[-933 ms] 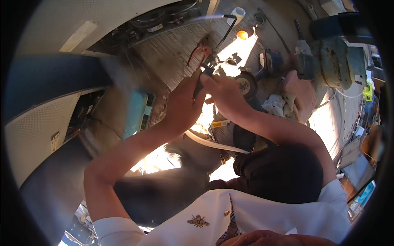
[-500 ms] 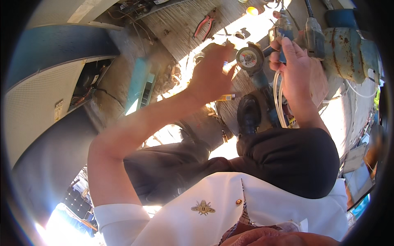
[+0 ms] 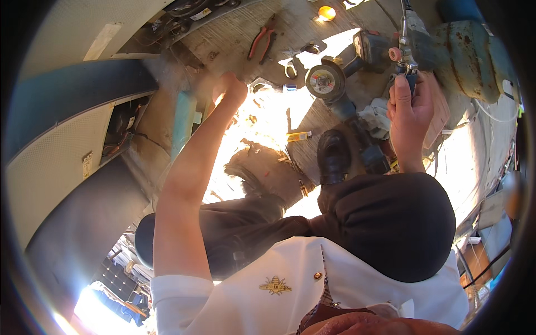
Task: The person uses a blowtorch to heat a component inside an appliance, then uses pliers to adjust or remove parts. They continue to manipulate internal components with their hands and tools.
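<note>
My right hand [image 3: 410, 111] grips the dark handle of a metal torch [image 3: 406, 56] with a pink knob, at the right beside a rusty cylinder [image 3: 469, 61]. My left hand [image 3: 229, 89] is raised at centre left, fingers curled; what they hold, if anything, is hidden. An angle grinder [image 3: 349, 117] with a round disc [image 3: 322, 82] lies between my hands. Red-handled pliers [image 3: 259, 44] lie on the floor above, near metal rings [image 3: 290, 70].
Cream appliance panels [image 3: 56, 139] with open sections line the left, beside a teal box [image 3: 181, 120]. An orange cup [image 3: 326, 14], a white rag [image 3: 374, 120], a pink block [image 3: 438, 111] and a yellow-labelled item [image 3: 298, 135] sit around. My shoe [image 3: 334, 156] rests below the grinder.
My hands were together on the torch. The torch moved right with my right hand, its bent tube out of sight; my left hand moved left. The pliers and grinder show more clearly.
</note>
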